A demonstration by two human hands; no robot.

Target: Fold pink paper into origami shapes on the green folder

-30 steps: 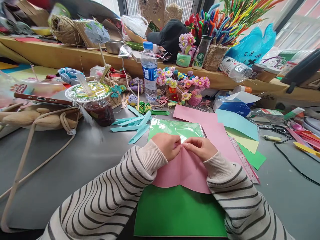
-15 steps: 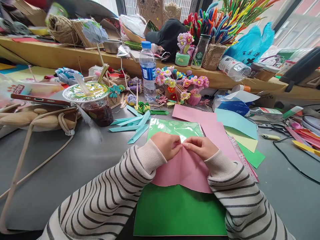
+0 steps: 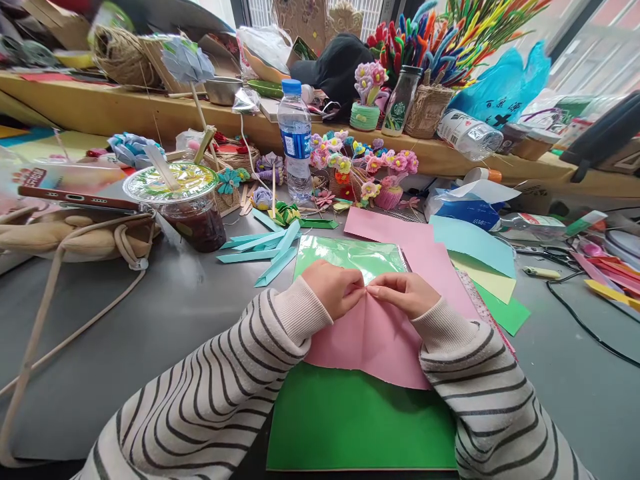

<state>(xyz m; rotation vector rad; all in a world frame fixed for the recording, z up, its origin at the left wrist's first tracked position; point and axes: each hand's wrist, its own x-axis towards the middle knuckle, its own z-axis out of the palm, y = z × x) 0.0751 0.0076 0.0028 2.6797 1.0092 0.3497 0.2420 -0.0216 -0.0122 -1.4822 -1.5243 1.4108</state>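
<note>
Between my hands is a sheet of pink paper [image 3: 345, 347] with a crease down its middle. My left hand [image 3: 336, 288] pinches its far edge near that crease. Close beside it, my right hand [image 3: 406, 293] pinches the same edge, the fingertips almost touching. The sheet's near edge bows and rests over a large green sheet [image 3: 363, 427]. Beyond the hands lies a glossy clear sleeve [image 3: 350, 257] with green under it. More pink paper [image 3: 440, 267] lies to the right. Folded light-blue paper strips [image 3: 273, 250] sit in a pile at the left.
A lidded cup with a dark drink [image 3: 187, 213] stands at left, near a phone [image 3: 75, 199] on a beige bag [image 3: 75, 237]. A water bottle [image 3: 296, 147] stands behind. Scissors [image 3: 555, 255] and a black cable [image 3: 585, 320] lie right. A crowded shelf [image 3: 340, 133] runs along the back.
Both hands keep their pinch on the pink paper. They have shifted very slightly to the right, and the sheet's near right corner sits a little lower.
</note>
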